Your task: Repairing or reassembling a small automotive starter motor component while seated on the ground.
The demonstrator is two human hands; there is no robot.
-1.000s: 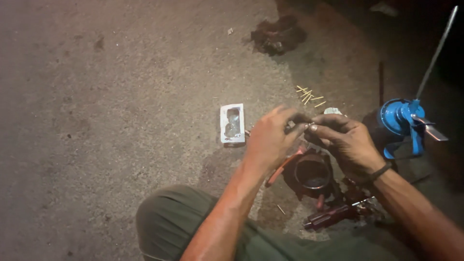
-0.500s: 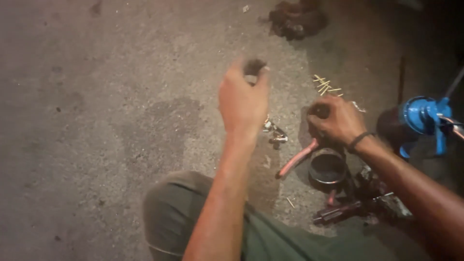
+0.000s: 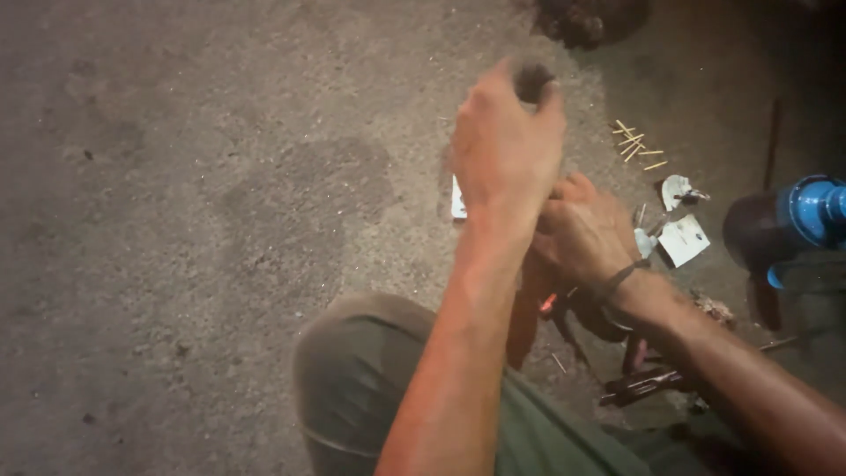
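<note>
From the head camera, the person crouches over a rough concrete floor (image 3: 203,203), one knee in green trousers (image 3: 352,397) at the near edge. The left hand (image 3: 507,145) is raised above the floor, fingers pinched shut around a small dark part (image 3: 531,81); it is blurred, so what kind of part it is cannot be told. The right hand (image 3: 582,234) sits lower and just behind the left wrist, curled closed, but whether it holds anything is hidden by the left arm.

The likely trouble is a drop. The dark part is held only at the fingertips, high over hard ground, and a slip could send it rolling among the clutter to the right, where it would be hard to find in this dim light. The loose yellowish sticks (image 3: 636,145) lie scattered far right of the hands and could be swept aside by a moving wrist. Dark tools (image 3: 639,383) lie near the right forearm, close enough to be knocked.

As for packages, a small white card (image 3: 458,201) peeks out left of the hands, mostly covered. Another white card (image 3: 686,238), roughly square, lies flat to the right beside a small round silver piece (image 3: 677,189). A blue can (image 3: 815,216) stands at the far right edge.
</note>
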